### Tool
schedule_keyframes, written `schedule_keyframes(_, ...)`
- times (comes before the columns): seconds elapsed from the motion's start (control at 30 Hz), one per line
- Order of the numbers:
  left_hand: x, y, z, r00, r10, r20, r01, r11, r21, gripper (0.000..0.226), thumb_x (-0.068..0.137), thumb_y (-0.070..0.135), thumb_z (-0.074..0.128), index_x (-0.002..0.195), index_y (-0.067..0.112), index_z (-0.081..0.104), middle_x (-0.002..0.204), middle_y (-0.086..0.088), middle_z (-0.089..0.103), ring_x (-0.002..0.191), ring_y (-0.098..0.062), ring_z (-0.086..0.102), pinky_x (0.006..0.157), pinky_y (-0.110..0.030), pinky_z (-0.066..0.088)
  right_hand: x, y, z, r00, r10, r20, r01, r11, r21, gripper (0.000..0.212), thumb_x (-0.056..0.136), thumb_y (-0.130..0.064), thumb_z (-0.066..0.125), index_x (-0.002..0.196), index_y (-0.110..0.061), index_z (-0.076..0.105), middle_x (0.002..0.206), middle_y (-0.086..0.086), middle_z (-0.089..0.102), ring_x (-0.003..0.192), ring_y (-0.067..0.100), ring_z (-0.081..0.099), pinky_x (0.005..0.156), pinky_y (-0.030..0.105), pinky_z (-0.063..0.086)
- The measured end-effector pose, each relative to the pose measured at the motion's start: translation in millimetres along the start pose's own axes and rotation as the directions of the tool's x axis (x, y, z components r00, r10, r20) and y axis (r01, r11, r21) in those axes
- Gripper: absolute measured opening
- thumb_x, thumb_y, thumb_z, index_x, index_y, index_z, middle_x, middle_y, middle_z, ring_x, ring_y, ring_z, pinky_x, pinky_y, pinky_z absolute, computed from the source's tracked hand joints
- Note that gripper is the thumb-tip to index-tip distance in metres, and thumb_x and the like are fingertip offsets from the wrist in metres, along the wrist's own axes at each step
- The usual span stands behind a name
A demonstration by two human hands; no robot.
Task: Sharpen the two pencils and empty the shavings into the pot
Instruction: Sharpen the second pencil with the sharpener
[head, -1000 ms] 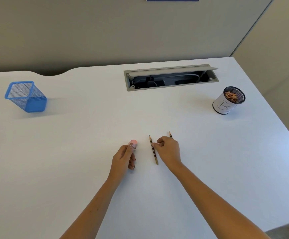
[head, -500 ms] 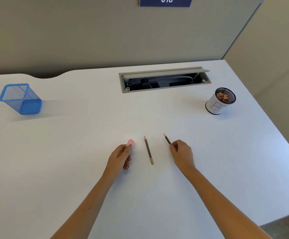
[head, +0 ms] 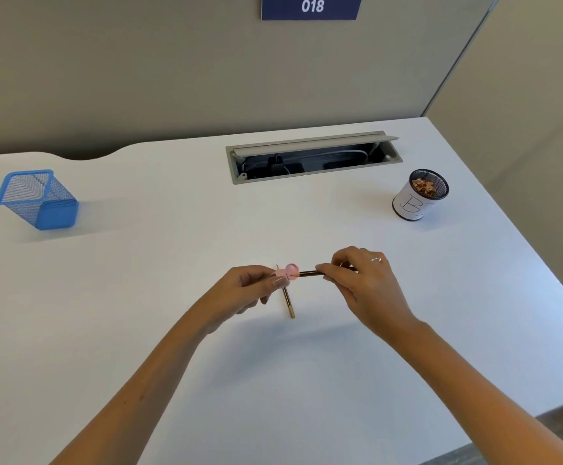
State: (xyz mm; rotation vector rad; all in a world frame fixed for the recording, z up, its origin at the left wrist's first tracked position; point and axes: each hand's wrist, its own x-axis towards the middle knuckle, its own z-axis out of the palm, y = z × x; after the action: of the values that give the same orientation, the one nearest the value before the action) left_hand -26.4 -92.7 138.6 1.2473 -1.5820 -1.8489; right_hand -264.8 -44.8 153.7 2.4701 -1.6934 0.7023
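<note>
While the left hand [head: 256, 286] pinches the pink sharpener [head: 288, 271] and the right hand [head: 360, 280] pinches one pencil [head: 308, 273], sharpening only starts; the other pencil [head: 288, 302] waits mid-frame.

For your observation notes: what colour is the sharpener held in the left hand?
Pink. The sharpener shows best, and only, in the head view.
</note>
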Motion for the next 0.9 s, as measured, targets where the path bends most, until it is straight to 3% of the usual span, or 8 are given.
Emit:
schedule_keyframes(0.17,-6,26,6,0.987,-0.001,0.16,-0.006,0.999,0.044,0.027,0.091,0.043,0.061,0.1,0.023,0.077,0.066,0.001,0.048,0.054,-0.012,0.028,0.052,-0.029,0.015,0,-5,-17,0.989,-0.145,-0.008,0.144,0.985,-0.092,0.034,0.078,0.006,0.067,0.102,-0.019,0.071,0.086,0.006,0.064,0.069,0.024,0.057,0.068,0.034,0.042)
schedule_keyframes(0.33,-12,47,17,0.958,-0.07,0.277,0.074,0.997,-0.006,0.031,0.098,0.031,0.05,0.101,0.009,0.071,0.062,0.017,0.063,0.052,-0.004,0.039,0.05,-0.021,0.019,0,-7,-34,0.956,-0.291,-0.033,0.287,0.952,-0.103,0.018,0.083,0.001,0.065,0.095,-0.012,0.071,0.081,0.003,0.068,0.064,0.024,0.056,0.053,0.032,0.045)
schedule_keyframes(0.53,-12,48,23,0.982,-0.003,0.188,-0.053,0.954,0.295,0.029,0.092,0.046,0.058,0.095,0.022,0.073,0.067,0.007,0.062,0.061,-0.006,0.051,0.062,-0.023,0.039,-3,-5,-42,0.969,-0.175,0.176,0.188,0.981,-0.055,0.011,0.088,-0.014,0.058,0.091,-0.019,0.068,0.07,-0.003,0.064,0.056,0.023,0.054,0.04,0.029,0.039)
schedule_keyframes(0.6,-10,40,29,0.974,0.216,0.073,-0.221,0.816,0.533,0.025,0.091,0.048,0.058,0.092,0.026,0.07,0.074,0.006,0.065,0.066,-0.007,0.051,0.065,-0.028,0.04,2,-7,-43,0.953,0.023,0.304,-0.047,0.996,0.073,0.018,0.092,-0.025,0.051,0.091,-0.02,0.069,0.068,-0.005,0.061,0.056,0.019,0.053,0.045,0.028,0.038)
schedule_keyframes(0.67,-6,33,31,0.851,0.513,0.117,-0.407,0.502,0.763,0.024,0.09,0.046,0.056,0.096,0.026,0.068,0.076,0.009,0.064,0.067,-0.01,0.047,0.062,-0.029,0.041,11,-6,-47,0.837,0.206,0.508,-0.384,0.881,0.276,0.02,0.094,-0.024,0.053,0.086,-0.02,0.071,0.063,-0.004,0.058,0.054,0.014,0.047,0.053,0.029,0.037)
schedule_keyframes(0.73,-2,31,29,0.739,0.643,0.201,-0.493,0.312,0.812,0.018,0.089,0.037,0.06,0.099,0.024,0.067,0.077,0.011,0.062,0.067,-0.014,0.048,0.06,-0.029,0.041,18,-5,-52,0.719,0.248,0.649,-0.577,0.734,0.359,0.024,0.095,-0.023,0.053,0.08,-0.018,0.07,0.056,-0.007,0.055,0.051,0.008,0.044,0.054,0.025,0.036)
schedule_keyframes(0.8,1,33,26,0.753,0.617,0.227,-0.53,0.365,0.766,0.016,0.09,0.034,0.061,0.1,0.023,0.067,0.078,0.013,0.06,0.069,-0.011,0.048,0.062,-0.025,0.04,23,-4,-59,0.67,0.219,0.709,-0.611,0.706,0.359,0.022,0.095,-0.027,0.054,0.084,-0.017,0.071,0.057,-0.009,0.058,0.05,0.001,0.044,0.054,0.022,0.036)
schedule_keyframes(0.9,1,45,24,0.923,0.329,0.198,-0.379,0.697,0.608,0.029,0.091,0.048,0.057,0.1,0.024,0.07,0.078,0.01,0.063,0.068,-0.008,0.052,0.063,-0.024,0.04,27,-4,-63,0.735,0.097,0.672,-0.423,0.84,0.341,0.019,0.09,-0.031,0.062,0.107,-0.024,0.067,0.08,-0.011,0.068,0.066,0.003,0.054,0.061,0.024,0.045)
